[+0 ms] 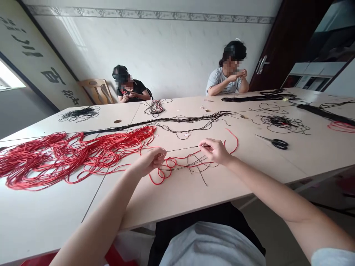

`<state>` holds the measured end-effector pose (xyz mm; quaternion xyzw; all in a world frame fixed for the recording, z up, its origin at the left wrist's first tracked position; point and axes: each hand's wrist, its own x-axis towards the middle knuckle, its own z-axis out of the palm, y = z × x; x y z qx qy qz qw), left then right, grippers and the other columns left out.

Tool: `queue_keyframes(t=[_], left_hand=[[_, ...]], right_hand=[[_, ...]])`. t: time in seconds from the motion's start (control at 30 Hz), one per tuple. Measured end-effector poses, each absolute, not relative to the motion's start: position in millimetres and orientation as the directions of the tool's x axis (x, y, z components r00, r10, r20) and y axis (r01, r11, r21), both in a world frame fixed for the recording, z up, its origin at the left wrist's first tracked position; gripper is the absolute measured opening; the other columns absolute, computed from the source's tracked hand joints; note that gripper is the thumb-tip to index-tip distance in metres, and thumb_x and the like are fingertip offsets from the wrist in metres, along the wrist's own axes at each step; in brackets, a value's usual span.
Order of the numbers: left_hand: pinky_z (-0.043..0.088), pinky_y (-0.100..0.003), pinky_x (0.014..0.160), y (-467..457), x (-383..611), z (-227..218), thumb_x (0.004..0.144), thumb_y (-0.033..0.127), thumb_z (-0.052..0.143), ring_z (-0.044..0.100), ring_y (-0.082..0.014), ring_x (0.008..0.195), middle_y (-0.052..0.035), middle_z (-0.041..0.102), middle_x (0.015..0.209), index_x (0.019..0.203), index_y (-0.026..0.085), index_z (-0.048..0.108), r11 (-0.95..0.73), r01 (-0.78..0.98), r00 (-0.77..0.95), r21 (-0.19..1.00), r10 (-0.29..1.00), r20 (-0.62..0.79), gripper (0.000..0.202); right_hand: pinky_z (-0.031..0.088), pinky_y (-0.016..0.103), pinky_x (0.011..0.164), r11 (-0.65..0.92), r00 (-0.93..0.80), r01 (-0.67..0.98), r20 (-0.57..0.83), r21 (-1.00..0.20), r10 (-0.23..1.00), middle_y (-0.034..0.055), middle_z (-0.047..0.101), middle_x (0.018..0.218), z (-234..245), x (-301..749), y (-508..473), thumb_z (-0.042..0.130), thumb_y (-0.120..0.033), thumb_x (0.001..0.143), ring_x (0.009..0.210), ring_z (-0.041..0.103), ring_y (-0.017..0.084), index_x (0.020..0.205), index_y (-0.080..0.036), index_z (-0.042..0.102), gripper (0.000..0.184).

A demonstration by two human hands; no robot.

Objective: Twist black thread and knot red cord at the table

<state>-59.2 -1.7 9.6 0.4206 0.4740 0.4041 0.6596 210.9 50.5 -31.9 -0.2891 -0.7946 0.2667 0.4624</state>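
My left hand (151,160) pinches a thin black cord (180,149), and my right hand (215,150) pinches the cord's other stretch, so it runs taut between them. A loose red cord (169,164) loops under and around both hands, tangled with a few black strands (196,166) on the pale table (235,177). A big spread of red cords (69,159) lies left of my left hand. Its black-bound end leads into a long black cord bundle (155,122) beyond my hands. Where my fingertips grip the cord is partly hidden.
Black-handled scissors (273,142) lie right of my right hand. Further black cord tangles (283,122) and red cords (341,126) lie on the table. Two seated people (129,85) (229,74) work with their hands at the far side.
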Motion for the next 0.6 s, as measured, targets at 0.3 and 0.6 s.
queue_keyframes(t=[0.3, 0.6], left_hand=[[0.023, -0.017, 0.033, 5, -98, 32, 0.072, 0.013, 0.056, 0.026, -0.0037, 0.039, 0.0063, 0.029, 0.051, 0.060, 0.017, 0.037, 0.255, -0.438, 0.140, 0.862, 0.967, -0.215, 0.023], [0.024, -0.017, 0.033, 22, -147, 24, 0.076, 0.006, 0.039, 0.028, -0.0049, 0.035, 0.0065, 0.027, 0.043, 0.061, 0.019, 0.029, 0.033, -0.613, -0.221, 0.789, 0.952, -0.212, 0.022]], right_hand=[[0.030, 0.021, 0.049, 0.325, -0.347, 0.078, 0.280, -0.943, 0.895, -0.0004, 0.046, 0.068, -32, 228, 86, 0.057, -0.036, 0.076, 0.054, 0.036, 0.007, 0.076, -0.015, 0.051, 0.022], [0.031, 0.014, 0.040, 0.012, -0.354, -0.035, 0.024, -0.999, 0.935, -0.0047, 0.044, 0.062, -41, 259, 124, 0.050, -0.033, 0.090, 0.045, 0.035, 0.002, 0.080, -0.011, 0.052, 0.025]])
